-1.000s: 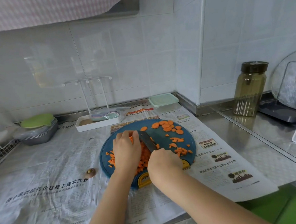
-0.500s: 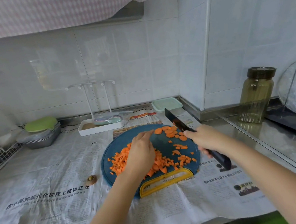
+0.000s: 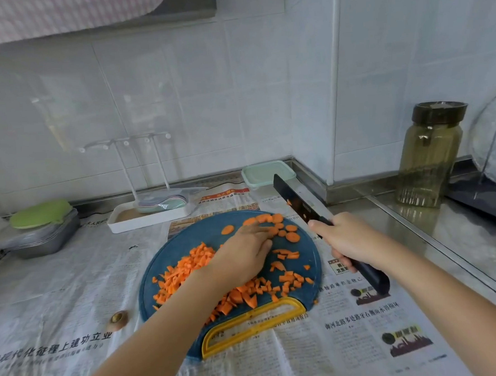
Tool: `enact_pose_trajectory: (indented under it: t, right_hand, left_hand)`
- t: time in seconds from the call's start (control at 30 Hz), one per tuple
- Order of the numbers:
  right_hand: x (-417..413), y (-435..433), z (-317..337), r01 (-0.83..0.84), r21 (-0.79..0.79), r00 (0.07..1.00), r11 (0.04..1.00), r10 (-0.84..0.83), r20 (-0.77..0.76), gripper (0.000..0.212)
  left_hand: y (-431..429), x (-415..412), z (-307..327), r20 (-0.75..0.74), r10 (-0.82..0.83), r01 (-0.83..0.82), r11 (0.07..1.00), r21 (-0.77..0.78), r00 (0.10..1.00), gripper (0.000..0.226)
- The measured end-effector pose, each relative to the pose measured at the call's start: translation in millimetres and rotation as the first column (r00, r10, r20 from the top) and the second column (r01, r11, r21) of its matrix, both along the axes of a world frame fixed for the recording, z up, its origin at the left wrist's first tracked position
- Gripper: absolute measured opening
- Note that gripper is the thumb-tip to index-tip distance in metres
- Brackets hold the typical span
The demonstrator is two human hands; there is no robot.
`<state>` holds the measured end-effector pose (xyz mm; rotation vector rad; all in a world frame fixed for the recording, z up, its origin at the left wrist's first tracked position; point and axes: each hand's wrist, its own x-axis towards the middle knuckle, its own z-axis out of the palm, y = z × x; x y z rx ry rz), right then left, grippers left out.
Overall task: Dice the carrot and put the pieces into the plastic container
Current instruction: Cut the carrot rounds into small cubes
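Observation:
A round blue cutting board [image 3: 186, 241] with a yellow handle lies on newspaper. Diced carrot pieces [image 3: 185, 267] are heaped on its left and front. Round carrot slices [image 3: 290, 234] lie at its far right. My left hand [image 3: 245, 255] lies flat over the board with its fingers stretched out onto the slices. My right hand [image 3: 345, 240] grips the black knife [image 3: 300, 205] to the right of the board, blade raised and pointing away toward the wall. The plastic container [image 3: 266, 173] with a pale green lid stands behind the board by the wall.
A white tray [image 3: 144, 216] with a rack and a bag stands behind the board on the left. Grey tubs with a green lid [image 3: 40, 226] sit far left. A carrot end [image 3: 118, 319] lies left of the board. A glass jar [image 3: 430, 156] stands at right.
My right hand lifted the knife off the board and swung it out to the right. My left hand left the diced heap and reached forward onto the round slices.

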<state>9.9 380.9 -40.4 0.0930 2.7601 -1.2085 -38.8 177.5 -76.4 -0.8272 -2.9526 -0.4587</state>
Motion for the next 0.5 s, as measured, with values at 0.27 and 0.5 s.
enact_pose_trajectory:
  t: [0.27,0.5]
  right_hand:
    - [45.1,-8.2,-0.7,-0.003,0.198,0.999,0.98,-0.005,0.037,0.047]
    - [78.5,-28.3,-24.0,0.054,0.429,0.998,0.902,-0.043,-0.035,0.049]
  left_hand:
    - [-10.3,9.9,13.2,0.099,0.12,-0.12,0.993,-0.005,0.988,0.039]
    - [-2.7,-8.2,16.9,0.224,0.188,-0.148,0.972,-0.185,0.956,0.049]
